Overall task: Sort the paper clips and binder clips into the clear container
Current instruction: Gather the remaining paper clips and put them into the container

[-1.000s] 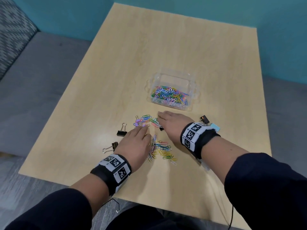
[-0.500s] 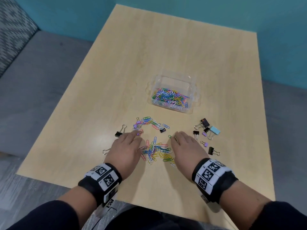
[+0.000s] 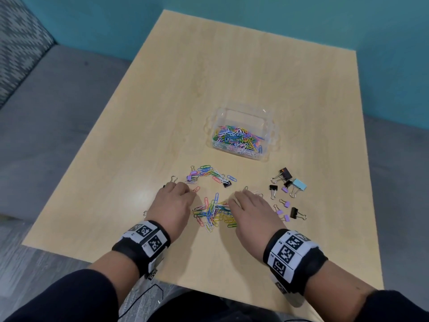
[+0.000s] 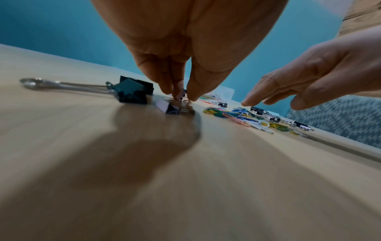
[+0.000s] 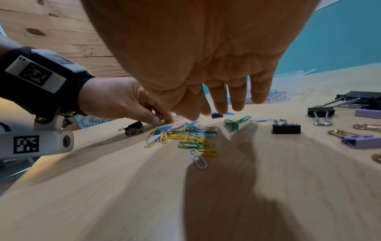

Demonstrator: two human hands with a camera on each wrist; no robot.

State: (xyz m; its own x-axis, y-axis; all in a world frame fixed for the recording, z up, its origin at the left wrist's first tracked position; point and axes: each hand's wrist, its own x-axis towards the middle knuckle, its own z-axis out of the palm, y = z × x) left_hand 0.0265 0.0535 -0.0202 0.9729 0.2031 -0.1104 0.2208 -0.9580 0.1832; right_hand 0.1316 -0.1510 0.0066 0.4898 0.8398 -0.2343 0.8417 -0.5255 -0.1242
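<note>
The clear container (image 3: 244, 110) stands mid-table with several coloured paper clips (image 3: 236, 140) inside. A loose pile of paper clips (image 3: 212, 213) lies between my hands, and a second cluster (image 3: 212, 175) lies just beyond. My left hand (image 3: 190, 192) has its fingers curled down; in the left wrist view its thumb and fingers (image 4: 183, 97) pinch a pink paper clip (image 4: 187, 101) on the table. My right hand (image 3: 239, 198) hovers with straight, spread fingers (image 5: 219, 104) over the pile's right side and holds nothing.
Several binder clips, black, purple and light blue (image 3: 289, 182), lie scattered right of my right hand. A black binder clip (image 4: 132, 93) lies just left of my left fingers, and another binder clip (image 3: 145, 214) peeks out by my left wrist. The table's near edge (image 3: 209, 290) is close.
My right hand has drawn back from the far cluster to the near pile. My left hand's flat fingers have curled into a pinch on a clip.
</note>
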